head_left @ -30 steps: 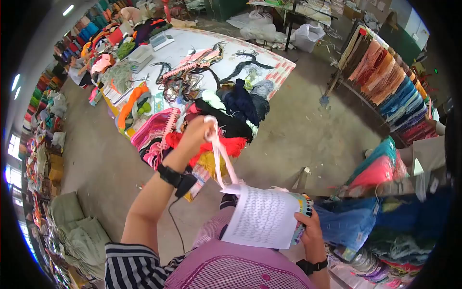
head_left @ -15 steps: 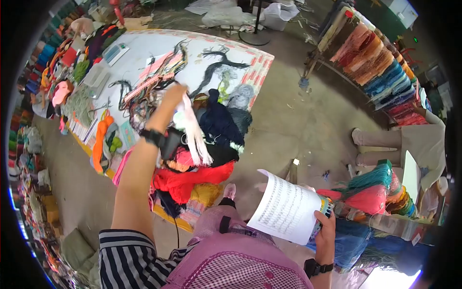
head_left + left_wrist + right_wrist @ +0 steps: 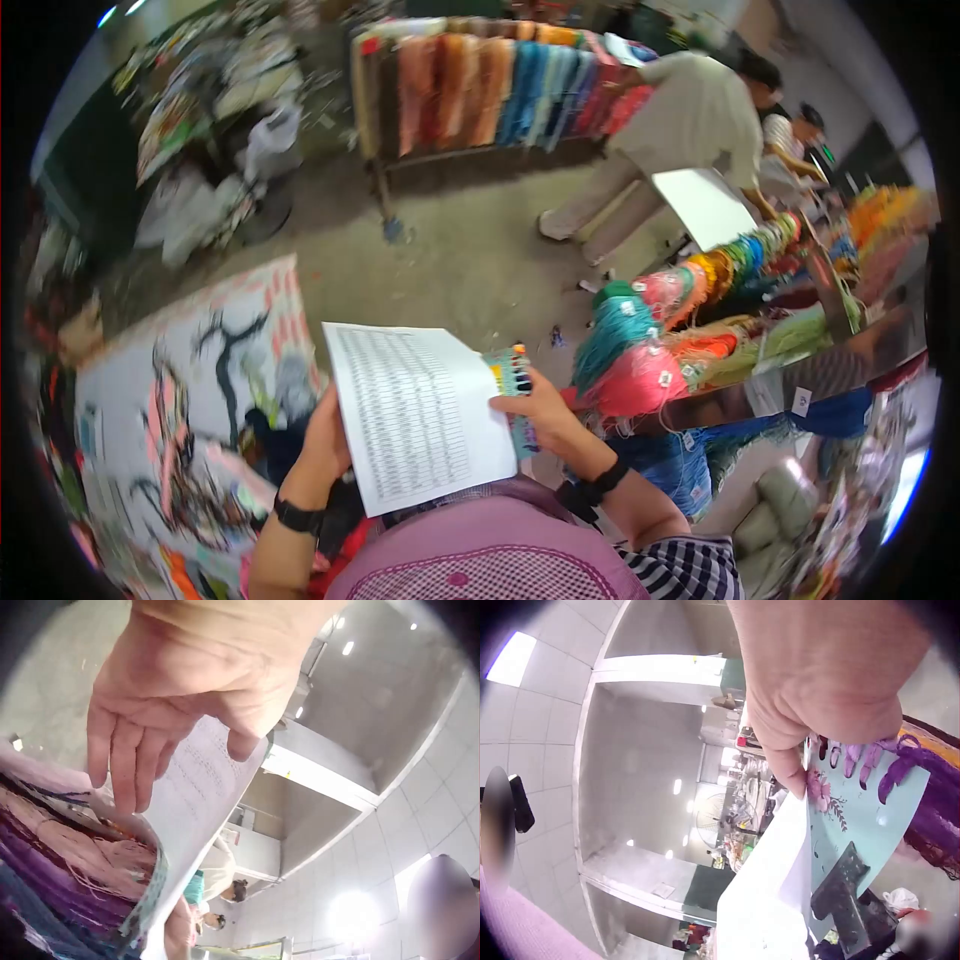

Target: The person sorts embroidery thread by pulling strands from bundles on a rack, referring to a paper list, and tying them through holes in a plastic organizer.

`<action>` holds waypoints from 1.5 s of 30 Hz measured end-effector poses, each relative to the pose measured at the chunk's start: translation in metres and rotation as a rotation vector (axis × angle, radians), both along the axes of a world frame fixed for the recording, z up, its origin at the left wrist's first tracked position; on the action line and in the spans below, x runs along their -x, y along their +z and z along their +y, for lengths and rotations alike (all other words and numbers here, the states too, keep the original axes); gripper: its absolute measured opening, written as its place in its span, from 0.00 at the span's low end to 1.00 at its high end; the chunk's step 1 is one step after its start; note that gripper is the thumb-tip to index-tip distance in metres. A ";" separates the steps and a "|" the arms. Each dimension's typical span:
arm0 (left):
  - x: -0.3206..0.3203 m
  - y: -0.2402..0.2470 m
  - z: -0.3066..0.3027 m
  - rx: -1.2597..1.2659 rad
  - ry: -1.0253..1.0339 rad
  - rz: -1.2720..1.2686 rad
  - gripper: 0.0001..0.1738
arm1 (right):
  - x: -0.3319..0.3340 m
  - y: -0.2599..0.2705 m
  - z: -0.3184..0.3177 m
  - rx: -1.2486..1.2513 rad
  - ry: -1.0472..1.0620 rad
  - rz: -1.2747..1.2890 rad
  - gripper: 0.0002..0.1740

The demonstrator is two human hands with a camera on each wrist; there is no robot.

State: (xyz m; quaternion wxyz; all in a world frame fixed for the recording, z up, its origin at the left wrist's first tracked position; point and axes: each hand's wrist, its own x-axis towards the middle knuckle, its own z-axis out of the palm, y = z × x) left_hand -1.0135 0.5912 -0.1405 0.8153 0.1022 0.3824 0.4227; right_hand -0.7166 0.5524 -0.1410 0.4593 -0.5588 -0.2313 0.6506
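My right hand [image 3: 550,410] pinches a yarn sample card [image 3: 512,375] together with a printed paper sheet [image 3: 410,420], thumb on the near face. In the right wrist view the card [image 3: 885,802] is pale blue-green with a flower print, and purple yarn loops run through holes along its edge. My left hand [image 3: 325,440] is at the sheet's left edge, partly hidden by it. Seen from the left wrist, that hand [image 3: 187,690] has loosely extended fingers over the sheet [image 3: 199,780]. Pink and purple yarn strands [image 3: 105,862] hang on the card's other side.
A white table [image 3: 115,390] heaped with yarn stands at left. Hanks hang on a rack [image 3: 480,90] ahead. At right, bundled yarn [image 3: 640,370] lies on a shelf, with a bending person [image 3: 690,110] beyond. Concrete floor [image 3: 450,250] lies between.
My left hand has let go of the pale pink yarn hank over the table and come back to the sheet. The view has turned right; the right hand keeps its grip on the card and sheet.
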 end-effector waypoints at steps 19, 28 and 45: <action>-0.092 0.004 0.408 -0.474 -0.552 0.339 0.32 | -0.061 -0.002 0.203 -0.095 -0.554 0.024 0.29; -0.250 -0.046 0.551 -1.003 -0.923 0.552 0.29 | -0.099 0.036 0.235 -0.171 -1.049 0.011 0.25; -0.532 -0.041 0.645 -0.816 -1.213 0.181 0.22 | -0.226 0.095 0.309 -0.368 -1.507 -0.087 0.26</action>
